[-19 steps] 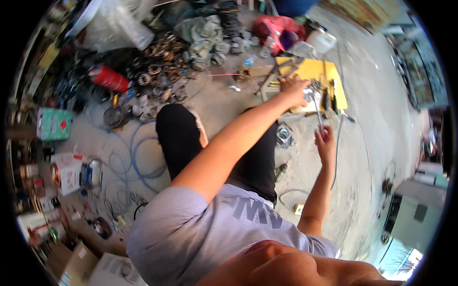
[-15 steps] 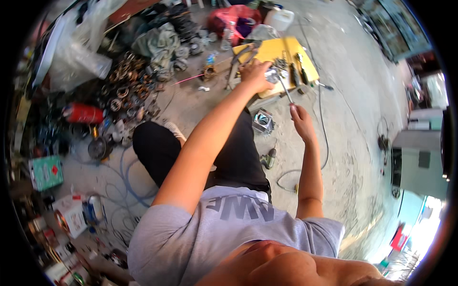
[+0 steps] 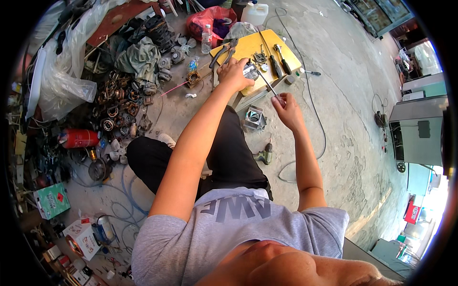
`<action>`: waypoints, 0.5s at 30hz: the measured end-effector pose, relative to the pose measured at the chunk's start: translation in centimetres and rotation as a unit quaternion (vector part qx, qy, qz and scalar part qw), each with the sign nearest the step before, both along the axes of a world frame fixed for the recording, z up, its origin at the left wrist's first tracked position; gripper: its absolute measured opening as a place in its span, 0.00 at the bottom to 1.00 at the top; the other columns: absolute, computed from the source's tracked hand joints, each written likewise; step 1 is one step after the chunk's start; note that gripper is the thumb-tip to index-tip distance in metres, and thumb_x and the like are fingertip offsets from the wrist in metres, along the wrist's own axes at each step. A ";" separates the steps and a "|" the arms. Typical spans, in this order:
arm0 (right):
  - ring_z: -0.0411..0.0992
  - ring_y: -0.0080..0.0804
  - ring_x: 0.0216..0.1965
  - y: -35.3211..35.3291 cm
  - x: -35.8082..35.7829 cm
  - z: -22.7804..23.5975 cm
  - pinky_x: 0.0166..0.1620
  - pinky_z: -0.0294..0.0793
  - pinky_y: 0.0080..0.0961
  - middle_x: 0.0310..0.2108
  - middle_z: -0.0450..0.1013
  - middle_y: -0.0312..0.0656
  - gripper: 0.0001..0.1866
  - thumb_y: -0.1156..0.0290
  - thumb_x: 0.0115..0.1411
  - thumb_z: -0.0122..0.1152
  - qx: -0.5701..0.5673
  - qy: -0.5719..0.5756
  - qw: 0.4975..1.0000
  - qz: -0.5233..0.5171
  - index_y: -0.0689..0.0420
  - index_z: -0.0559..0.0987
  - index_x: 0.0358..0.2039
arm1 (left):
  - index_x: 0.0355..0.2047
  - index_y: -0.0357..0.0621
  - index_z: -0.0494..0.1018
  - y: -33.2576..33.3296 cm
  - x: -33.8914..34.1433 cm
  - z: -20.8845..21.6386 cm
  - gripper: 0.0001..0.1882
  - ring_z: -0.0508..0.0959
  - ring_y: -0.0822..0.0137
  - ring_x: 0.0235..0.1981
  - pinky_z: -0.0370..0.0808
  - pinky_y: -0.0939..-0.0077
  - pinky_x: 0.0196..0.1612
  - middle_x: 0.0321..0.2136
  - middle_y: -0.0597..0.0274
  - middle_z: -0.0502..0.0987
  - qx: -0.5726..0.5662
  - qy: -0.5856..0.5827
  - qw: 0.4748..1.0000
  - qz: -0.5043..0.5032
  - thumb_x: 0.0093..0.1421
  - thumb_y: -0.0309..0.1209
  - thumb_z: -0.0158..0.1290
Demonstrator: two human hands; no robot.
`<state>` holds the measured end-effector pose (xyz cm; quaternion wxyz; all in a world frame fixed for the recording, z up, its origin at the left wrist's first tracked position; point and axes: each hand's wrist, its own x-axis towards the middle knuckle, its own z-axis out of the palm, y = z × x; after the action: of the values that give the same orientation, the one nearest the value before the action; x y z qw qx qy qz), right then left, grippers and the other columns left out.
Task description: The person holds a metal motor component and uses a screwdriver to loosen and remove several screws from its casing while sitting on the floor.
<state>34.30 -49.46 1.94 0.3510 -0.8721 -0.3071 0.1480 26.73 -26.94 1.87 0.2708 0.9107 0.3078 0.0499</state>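
My left hand [image 3: 234, 76] is closed around a small silvery metal part [image 3: 250, 72] at the near edge of a yellow board [image 3: 291, 46]. My right hand [image 3: 288, 112] grips a screwdriver [image 3: 268, 86] by its end, its handle mostly hidden in the fingers. The slim shaft slants up and left to the metal part; whether the tip touches it is too small to tell. Beyond my left hand lie dark-handled pliers [image 3: 224, 50]. On the board rest a heap of screws [image 3: 260, 57] and two dark-handled screwdrivers, one nearer [image 3: 275, 66] and one farther right [image 3: 285, 65].
A square metal housing [image 3: 255, 118] and a green cordless drill [image 3: 266, 152] sit on the concrete floor near my legs. A dark cable [image 3: 315, 105] curves along the right. Heaped motor parts [image 3: 119, 105] and a red cylinder [image 3: 78, 138] crowd the left.
The whole view has shifted, so the board and floor things appear further left. Both hands keep their hold, the screwdriver still pointing at the metal part.
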 end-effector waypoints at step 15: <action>0.72 0.32 0.29 -0.3 0.7 -1.1 0.34 0.73 0.31 0.30 0.76 0.49 0.21 0.54 0.60 0.61 0.040 0.055 0.998 0.002 0.63 0.74 0.35 | 0.61 0.62 0.63 -0.3 -0.2 0.7 0.45 0.65 0.53 0.59 0.61 0.53 0.58 0.54 0.57 0.65 -0.011 0.008 1.000 -0.002 0.41 0.48 0.65</action>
<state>34.95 -49.77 0.84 0.4019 -0.8473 -0.2947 0.1836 26.54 -27.19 2.62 0.2788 0.9085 0.3088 0.0389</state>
